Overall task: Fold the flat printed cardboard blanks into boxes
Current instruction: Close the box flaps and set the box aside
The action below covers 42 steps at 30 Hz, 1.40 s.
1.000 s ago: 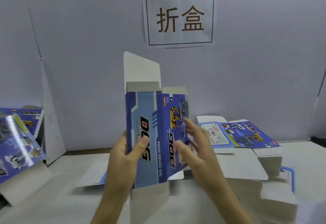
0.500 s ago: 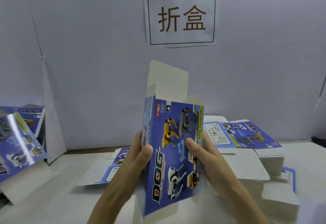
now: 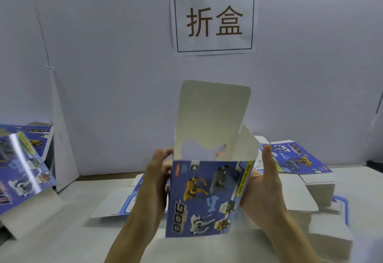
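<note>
Blue printed cardboard, opened into a box (image 3: 204, 197), stands upright between the two hands above the table (image 3: 68, 240); its front face shows toy dogs and the word DOG. A tall plain lid flap (image 3: 213, 115) rises from the far edge of the open top, and a smaller side flap (image 3: 245, 144) angles up on the right. The left hand (image 3: 156, 182) clasps the box's left side, fingers curled behind it. The right hand (image 3: 262, 188) presses flat against the right side, thumb pointing up. Behind and to the right of the right hand lies a stack of flat blanks (image 3: 298, 159). More blanks (image 3: 118, 202) lie behind the left hand, and a finished box (image 3: 20, 167) sits far to its left. A paper sign (image 3: 213, 20) hangs on the wall beyond.
</note>
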Motion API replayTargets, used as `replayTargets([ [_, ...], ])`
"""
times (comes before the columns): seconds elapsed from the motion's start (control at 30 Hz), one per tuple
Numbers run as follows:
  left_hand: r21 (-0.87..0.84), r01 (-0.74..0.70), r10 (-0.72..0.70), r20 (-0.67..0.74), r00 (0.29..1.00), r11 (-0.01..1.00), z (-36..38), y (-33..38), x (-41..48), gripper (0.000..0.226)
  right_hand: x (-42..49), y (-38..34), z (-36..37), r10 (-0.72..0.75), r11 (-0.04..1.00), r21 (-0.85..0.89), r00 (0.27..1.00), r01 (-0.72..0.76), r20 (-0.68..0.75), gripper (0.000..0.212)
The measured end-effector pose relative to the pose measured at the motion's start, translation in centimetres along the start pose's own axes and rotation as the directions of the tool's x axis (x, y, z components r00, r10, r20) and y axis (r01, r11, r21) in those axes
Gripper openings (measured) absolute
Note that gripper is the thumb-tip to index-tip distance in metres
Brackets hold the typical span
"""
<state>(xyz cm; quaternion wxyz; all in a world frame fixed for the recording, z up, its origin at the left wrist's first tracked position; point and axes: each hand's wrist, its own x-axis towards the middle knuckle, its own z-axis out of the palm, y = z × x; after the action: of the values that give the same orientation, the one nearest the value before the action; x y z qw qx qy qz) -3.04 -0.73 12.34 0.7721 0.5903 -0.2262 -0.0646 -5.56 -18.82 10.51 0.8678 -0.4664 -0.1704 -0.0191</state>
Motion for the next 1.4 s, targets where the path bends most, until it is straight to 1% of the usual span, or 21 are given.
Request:
replayTargets([
  [0.03,-0.057,0.060,-0.062,-0.038,0.997,0.997,0.6,0.2,-0.1,0.044,0.1,0.0,0.0,-0.012,1.000,0.012,1.000,0.012,-0.012,0.082],
  [0.1,-0.125,0.084,-0.087,-0.017,0.996,0.989,0.5,-0.1,-1.3,0.058,0.1,-0.1,0.2,-0.042,0.998,0.037,0.998,0.044,-0.057,0.060],
  [0.23,-0.128,0.113,-0.094,0.144,0.985,0.985,0.6,0.7,-2.1,0.071,-0.1,-0.4,0.0,0.049,0.998,0.055,0.994,-0.044,-0.101,0.059],
  [0.3,-0.082,0.115,-0.104,0.129,0.986,0.990,1.1,1.8,-1.6,0.108,-0.1,-0.4,0.0,0.064,0.998,0.039,0.987,-0.059,-0.150,0.061],
  [0.33,-0.010,0.076,-0.074,0.140,0.987,0.997,1.0,1.9,-1.8,0.123,-0.1,-0.3,0.1,0.056,0.998,0.037,0.985,-0.050,-0.163,0.054],
  [0.37,0.039,-0.018,0.011,0.170,0.985,0.999,0.4,1.4,-2.6,0.117,-0.2,-0.2,0.2,0.048,0.998,0.043,0.986,-0.041,-0.159,0.048],
  [0.4,0.038,-0.071,0.064,0.160,0.985,0.997,0.1,1.1,-3.0,0.095,-0.2,-0.1,0.3,0.045,0.998,0.044,0.988,-0.039,-0.147,0.045],
  [0.43,0.077,-0.061,0.047,0.166,0.985,0.995,0.0,1.0,-3.0,0.069,-0.2,0.1,0.3,0.046,0.999,0.019,0.989,-0.043,-0.139,0.044],
  [0.47,0.120,0.001,-0.016,0.126,0.992,0.993,0.3,0.7,-2.5,0.057,-0.2,0.3,0.3,0.039,0.998,-0.043,0.989,-0.046,-0.140,0.046],
  [0.53,0.119,0.118,-0.119,0.000,0.993,0.986,0.9,0.6,-1.7,0.058,-0.1,0.6,0.3,0.016,0.980,-0.193,0.989,-0.045,-0.150,0.054],
  [0.63,0.103,0.054,-0.051,-0.031,0.998,0.993,0.5,0.0,-2.0,0.054,-0.2,0.6,0.7,0.007,0.962,-0.270,0.987,-0.051,-0.160,0.063],
  [0.77,0.107,0.004,0.009,-0.127,0.992,0.994,0.4,-0.1,-1.5,0.041,-0.5,0.3,1.7,0.005,0.951,-0.303,0.988,-0.053,-0.157,0.057],
  [0.87,0.115,-0.021,0.041,-0.178,0.983,0.993,0.3,-0.3,-1.3,0.038,-0.3,0.6,2.0,-0.006,0.949,-0.308,0.974,-0.066,-0.226,0.051],
  [0.93,0.110,-0.133,0.159,-0.279,0.947,0.985,0.6,-0.6,-1.2,0.034,0.1,0.9,2.0,-0.015,0.962,-0.266,0.955,-0.068,-0.297,0.043],
  [1.0,0.172,-0.315,0.358,-0.409,0.839,0.934,1.3,-0.5,-1.2,0.023,0.2,1.0,2.0,-0.038,0.976,-0.210,0.920,-0.048,-0.389,0.025],
  [1.03,0.220,-0.419,0.473,-0.420,0.774,0.881,1.5,-0.4,-1.4,0.026,0.2,1.0,1.9,-0.050,0.982,-0.186,0.900,-0.035,-0.432,0.019],
  [1.1,0.402,-0.527,0.647,-0.272,0.712,0.749,1.5,-0.4,-1.7,0.047,0.1,0.7,1.8,-0.063,0.988,-0.154,0.868,-0.015,-0.492,0.024],
  [1.2,0.771,-0.458,0.664,0.061,0.745,0.442,1.8,-0.9,-2.0,0.116,0.1,0.4,1.7,-0.102,0.975,-0.220,0.841,-0.021,-0.531,0.024],
  [1.23,0.856,-0.401,0.652,0.102,0.751,0.327,1.9,-1.3,-1.9,0.130,0.2,0.4,1.6,-0.123,0.962,-0.270,0.835,-0.031,-0.537,0.022],
  [1.27,0.902,-0.345,0.636,0.110,0.764,0.259,2.1,-1.6,-1.9,0.136,0.2,0.3,1.5,-0.138,0.946,-0.320,0.836,-0.047,-0.531,0.020],
  [1.4,0.923,-0.274,0.564,0.079,0.822,0.270,2.0,-1.6,-1.7,0.140,-0.6,-1.1,1.4,-0.129,0.866,-0.491,0.905,-0.097,-0.406,0.020],
])
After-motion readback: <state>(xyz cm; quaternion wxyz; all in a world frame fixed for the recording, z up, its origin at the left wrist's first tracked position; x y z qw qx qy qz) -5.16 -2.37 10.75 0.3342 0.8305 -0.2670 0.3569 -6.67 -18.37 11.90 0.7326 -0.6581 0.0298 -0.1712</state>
